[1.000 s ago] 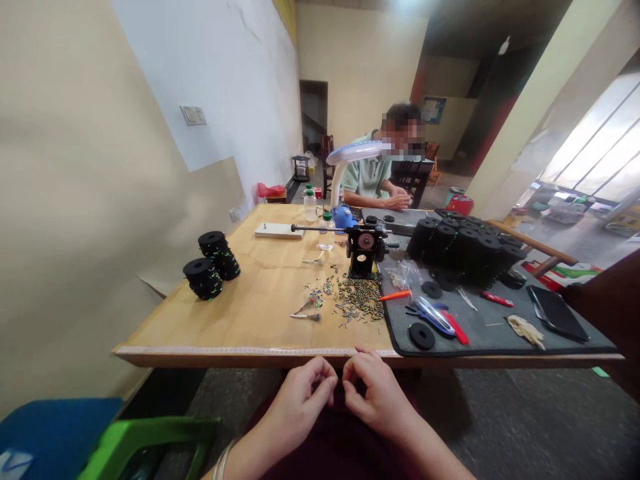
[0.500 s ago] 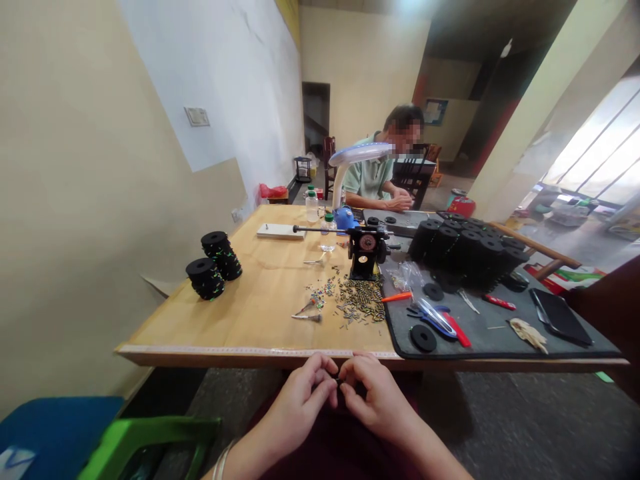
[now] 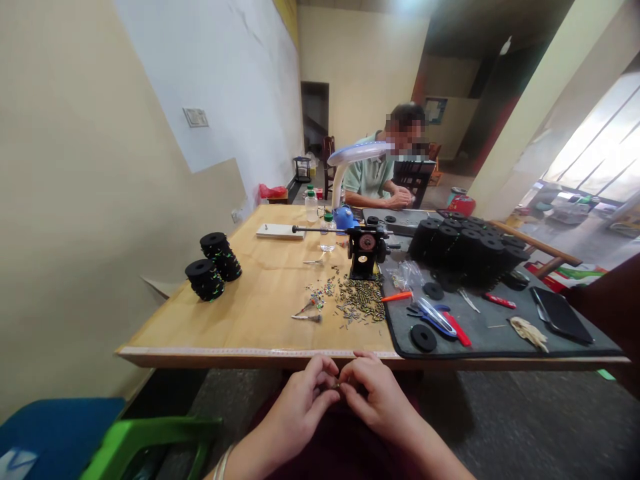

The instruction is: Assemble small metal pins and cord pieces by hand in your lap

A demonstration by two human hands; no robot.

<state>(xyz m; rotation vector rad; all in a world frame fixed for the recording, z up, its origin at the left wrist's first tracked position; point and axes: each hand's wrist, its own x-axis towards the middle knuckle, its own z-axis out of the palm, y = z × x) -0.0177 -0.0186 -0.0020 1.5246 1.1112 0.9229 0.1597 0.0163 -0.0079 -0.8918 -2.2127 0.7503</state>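
Observation:
My left hand [image 3: 303, 400] and my right hand [image 3: 375, 395] meet over my lap, just below the front edge of the wooden table [image 3: 250, 313]. Both pinch a tiny dark piece [image 3: 337, 385] between their fingertips; it is too small to name. On the table ahead lies a heap of small metal bits [image 3: 357, 300]. Behind the heap stands a black hand-crank winder [image 3: 365, 250] with a long rod pointing left.
Two stacks of black spools [image 3: 213, 263] stand at the left, many more [image 3: 465, 243] at the back right. A dark mat [image 3: 500, 330] carries scissors [image 3: 430, 313], black discs and a phone [image 3: 560, 317]. Another person [image 3: 380, 175] sits at the far end behind a desk lamp [image 3: 353, 155].
My two hands have drawn together until the fingertips touch around the tiny piece. Nothing on the table has moved.

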